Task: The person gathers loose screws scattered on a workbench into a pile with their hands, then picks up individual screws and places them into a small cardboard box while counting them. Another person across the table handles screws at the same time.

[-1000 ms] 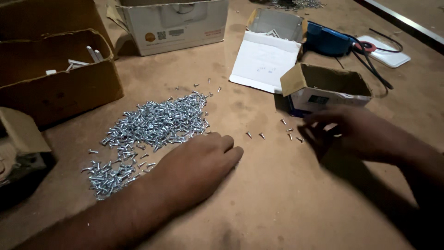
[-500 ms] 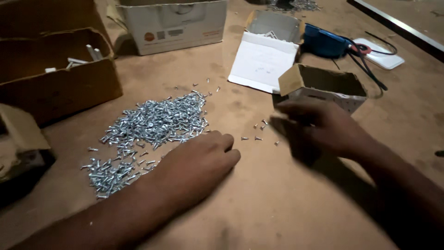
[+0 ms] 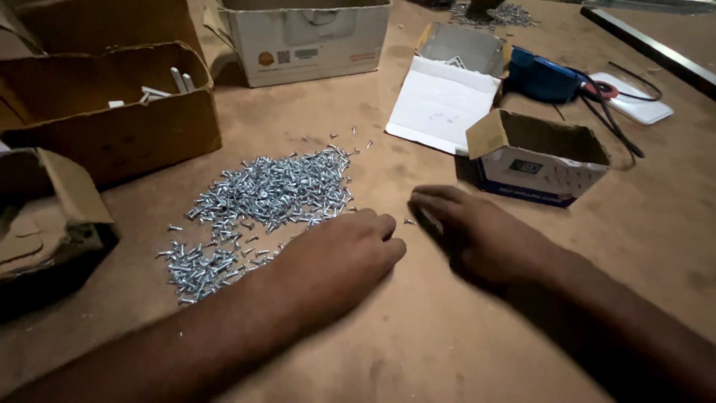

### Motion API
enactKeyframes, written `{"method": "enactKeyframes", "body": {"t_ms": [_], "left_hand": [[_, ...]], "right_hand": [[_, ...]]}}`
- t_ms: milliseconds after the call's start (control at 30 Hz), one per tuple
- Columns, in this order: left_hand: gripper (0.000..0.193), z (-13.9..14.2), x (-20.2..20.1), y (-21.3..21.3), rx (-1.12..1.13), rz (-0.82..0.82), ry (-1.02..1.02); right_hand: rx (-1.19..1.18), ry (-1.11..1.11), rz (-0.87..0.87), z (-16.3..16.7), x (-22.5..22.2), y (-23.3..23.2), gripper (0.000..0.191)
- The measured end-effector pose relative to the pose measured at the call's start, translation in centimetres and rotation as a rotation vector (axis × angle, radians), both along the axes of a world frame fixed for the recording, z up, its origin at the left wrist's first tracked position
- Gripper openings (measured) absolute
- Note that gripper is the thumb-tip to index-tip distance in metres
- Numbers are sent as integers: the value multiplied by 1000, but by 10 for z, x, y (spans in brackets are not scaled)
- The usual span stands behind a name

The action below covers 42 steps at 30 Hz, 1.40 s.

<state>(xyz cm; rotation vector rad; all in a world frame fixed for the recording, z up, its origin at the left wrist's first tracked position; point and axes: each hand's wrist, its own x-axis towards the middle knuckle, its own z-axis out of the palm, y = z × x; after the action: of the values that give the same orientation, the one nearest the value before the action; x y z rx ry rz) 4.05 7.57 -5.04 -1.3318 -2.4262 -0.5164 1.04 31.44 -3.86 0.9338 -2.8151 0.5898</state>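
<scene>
The left hand (image 3: 339, 257) rests palm-down, fingers curled, gripping nothing, touching the near right edge of the heap of small silver metal screws (image 3: 257, 205). The right hand (image 3: 477, 235) lies flat, empty, near a small open cardboard box (image 3: 541, 160).

Shiny metal screws (image 3: 268, 198), matt cardboard box (image 3: 541, 160).

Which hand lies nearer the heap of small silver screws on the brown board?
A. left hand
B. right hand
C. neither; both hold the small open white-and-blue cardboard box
A: the left hand rests palm-down against the edge of the heap of small silver screws; the right hand lies farther off.
</scene>
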Motion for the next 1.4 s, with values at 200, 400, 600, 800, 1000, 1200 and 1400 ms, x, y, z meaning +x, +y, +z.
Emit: {"method": "enactKeyframes", "body": {"t_ms": [200,400,600,800,1000,1200,1400], "left_hand": [[9,0,-2,3,-2,60,-66],[7,2,-1,5,-17,14,-70],[10,-1,-1,22,22,-30,-132],[14,12,-4,-7,29,101,-71],[8,12,-7,-9,21,73,7],[9,11,-7,-6,-19,95,-22],[6,8,-10,-7,-12,10,104]], "right_hand": [[46,26,212,-7,10,14,28],[-78,181,208,10,-6,54,31],[-224,157,-225,23,-10,93,34],[-33,-105,-94,26,8,72,47],[77,27,296,13,40,18,35],[228,-107,306,25,49,25,25],[290,-261,-110,26,16,58,30]]}}
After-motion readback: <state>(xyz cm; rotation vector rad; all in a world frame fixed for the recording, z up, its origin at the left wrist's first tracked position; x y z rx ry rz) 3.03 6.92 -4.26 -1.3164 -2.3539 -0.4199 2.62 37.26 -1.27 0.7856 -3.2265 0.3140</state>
